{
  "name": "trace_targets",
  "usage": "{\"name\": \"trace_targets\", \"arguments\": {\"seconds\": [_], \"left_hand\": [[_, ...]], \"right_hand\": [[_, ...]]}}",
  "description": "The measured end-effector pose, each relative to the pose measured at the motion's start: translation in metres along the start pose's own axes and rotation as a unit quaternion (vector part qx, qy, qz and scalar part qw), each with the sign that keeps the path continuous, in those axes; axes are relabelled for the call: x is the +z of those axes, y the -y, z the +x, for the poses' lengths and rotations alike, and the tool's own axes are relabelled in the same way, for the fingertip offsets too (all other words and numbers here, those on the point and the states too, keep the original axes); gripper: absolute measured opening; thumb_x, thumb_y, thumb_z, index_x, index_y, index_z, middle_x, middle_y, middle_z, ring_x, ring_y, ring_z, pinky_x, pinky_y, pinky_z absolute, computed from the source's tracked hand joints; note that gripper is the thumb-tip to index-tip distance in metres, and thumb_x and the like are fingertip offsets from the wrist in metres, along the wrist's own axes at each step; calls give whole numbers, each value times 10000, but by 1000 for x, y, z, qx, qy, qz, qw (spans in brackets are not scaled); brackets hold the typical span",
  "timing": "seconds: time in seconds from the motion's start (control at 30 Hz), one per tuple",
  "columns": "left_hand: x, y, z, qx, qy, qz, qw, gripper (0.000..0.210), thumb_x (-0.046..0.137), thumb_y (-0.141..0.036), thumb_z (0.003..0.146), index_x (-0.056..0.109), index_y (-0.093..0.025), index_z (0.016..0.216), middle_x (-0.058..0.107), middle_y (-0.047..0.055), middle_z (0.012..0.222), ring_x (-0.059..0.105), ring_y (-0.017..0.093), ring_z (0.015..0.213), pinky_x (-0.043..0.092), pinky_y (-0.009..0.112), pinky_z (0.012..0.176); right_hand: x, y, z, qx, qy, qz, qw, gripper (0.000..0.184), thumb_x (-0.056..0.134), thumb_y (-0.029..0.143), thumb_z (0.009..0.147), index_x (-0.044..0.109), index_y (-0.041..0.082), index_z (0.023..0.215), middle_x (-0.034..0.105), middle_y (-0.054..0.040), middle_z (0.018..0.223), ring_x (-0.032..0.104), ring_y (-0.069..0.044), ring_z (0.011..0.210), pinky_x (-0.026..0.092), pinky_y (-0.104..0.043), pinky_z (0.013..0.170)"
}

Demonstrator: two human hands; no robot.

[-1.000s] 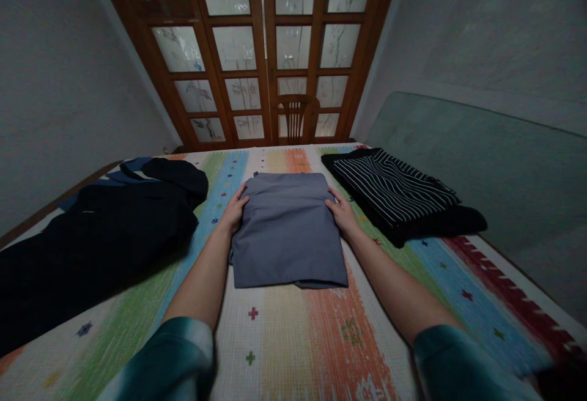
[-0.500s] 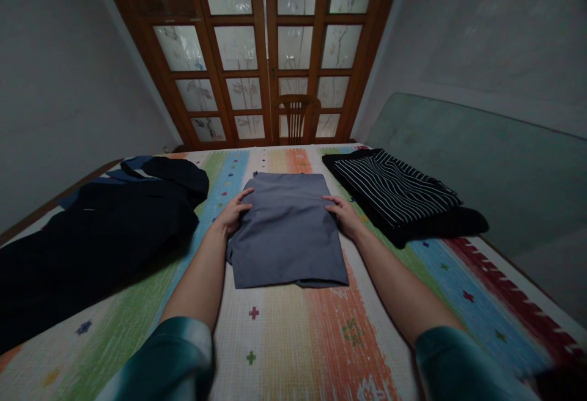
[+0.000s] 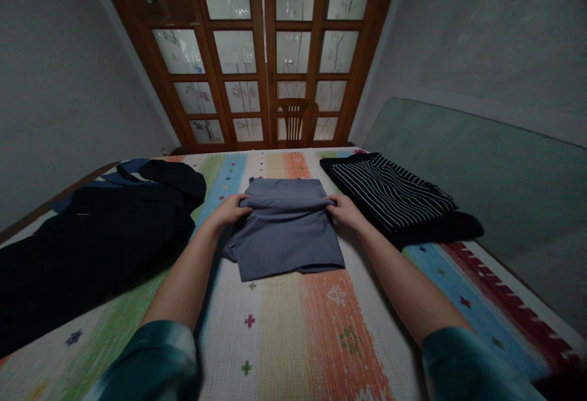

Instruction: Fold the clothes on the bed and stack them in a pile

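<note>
A grey folded garment [image 3: 288, 236] lies in front of me on a striped, patterned cover [image 3: 284, 340]; its exact kind I cannot make out. My left hand [image 3: 233, 208] pinches its left edge and my right hand [image 3: 343, 210] pinches its right edge, at about the same height. Between the two hands the cloth is raised into a crosswise ridge. The near edge of the garment rests on the cover, slightly crooked, with a lower layer showing at the right corner.
Dark clothes [image 3: 105, 230] lie heaped on the left. To the right is a folded pile with a black-and-white striped garment [image 3: 394, 193] on top of black cloth. A wooden chair [image 3: 293, 121] stands beyond the far edge, before glazed wooden doors [image 3: 270, 52]. A pale green panel [image 3: 481, 162] leans at the right wall.
Both hands have closed from resting at the garment's sides to gripping its edges. The cloth between them has lifted into a ridge, and its near edge has shifted slightly away from me.
</note>
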State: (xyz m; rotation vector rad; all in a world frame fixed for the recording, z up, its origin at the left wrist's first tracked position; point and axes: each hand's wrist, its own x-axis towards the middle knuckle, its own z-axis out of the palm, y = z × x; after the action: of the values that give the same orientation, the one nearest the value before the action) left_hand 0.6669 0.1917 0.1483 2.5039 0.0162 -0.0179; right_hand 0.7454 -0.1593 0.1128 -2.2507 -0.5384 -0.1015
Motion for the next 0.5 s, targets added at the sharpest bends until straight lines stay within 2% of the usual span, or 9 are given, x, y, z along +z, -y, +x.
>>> {"name": "trace_targets", "arguments": {"seconds": [0.03, 0.1, 0.17, 0.23, 0.3, 0.4, 0.5], "left_hand": [[-8, -5, 5, 9, 4, 44, 999, 346, 612, -267, 728, 686, -196, 1059, 712, 52, 968, 650, 249, 968, 496, 372, 930], [-25, -19, 18, 30, -30, 138, 990, 267, 597, -255, 755, 690, -191, 998, 688, 71, 958, 633, 252, 972, 489, 376, 922], [-43, -36, 31, 48, -110, 215, 969, 249, 598, -240, 766, 683, -160, 987, 635, 126, 1102, 574, 285, 1092, 441, 410, 985], [-61, -56, 43, 61, -174, 237, 954, 286, 574, -224, 790, 652, -134, 1050, 517, 164, 1306, 437, 322, 1265, 338, 448, 1081], [-75, -72, 47, 81, -233, 240, 939, 318, 546, -205, 805, 606, -141, 1111, 480, 152, 1350, 370, 317, 1314, 282, 456, 1112], [-80, -83, 35, 118, -291, 253, 915, 299, 527, -180, 801, 570, -159, 1096, 568, 121, 1217, 446, 275, 1224, 294, 426, 1094], [-55, -69, 3, 134, -258, 297, 910, 251, 518, -187, 794, 566, -177, 1040, 613, 104, 1131, 506, 254, 1140, 274, 408, 1108]], "right_hand": [[-6, 6, 9, -17, -2, -44, 999, 287, 512, 146, 725, 736, 172, 902, 707, -61, 859, 637, -224, 871, 505, -355, 851], [-20, 22, 31, -45, -24, -129, 990, 258, 526, 142, 748, 743, 144, 887, 689, -100, 904, 611, -245, 931, 475, -380, 900], [-34, 40, 56, -60, -79, -182, 978, 251, 536, 135, 758, 741, 113, 902, 665, -139, 1012, 576, -269, 1023, 439, -406, 953], [-48, 58, 79, -71, -131, -192, 970, 279, 511, 133, 785, 723, 112, 966, 626, -148, 1159, 539, -273, 1102, 408, -419, 997], [-59, 72, 91, -86, -179, -186, 962, 309, 470, 113, 798, 693, 121, 1011, 613, -137, 1212, 518, -267, 1137, 386, -422, 1022], [-67, 78, 81, -130, -215, -176, 952, 320, 455, 89, 778, 648, 136, 1028, 622, -132, 1226, 510, -262, 1161, 364, -414, 1042], [-54, 59, 37, -170, -161, -191, 953, 307, 484, 102, 747, 627, 153, 1014, 611, -139, 1260, 504, -270, 1196, 360, -414, 1051]]}}
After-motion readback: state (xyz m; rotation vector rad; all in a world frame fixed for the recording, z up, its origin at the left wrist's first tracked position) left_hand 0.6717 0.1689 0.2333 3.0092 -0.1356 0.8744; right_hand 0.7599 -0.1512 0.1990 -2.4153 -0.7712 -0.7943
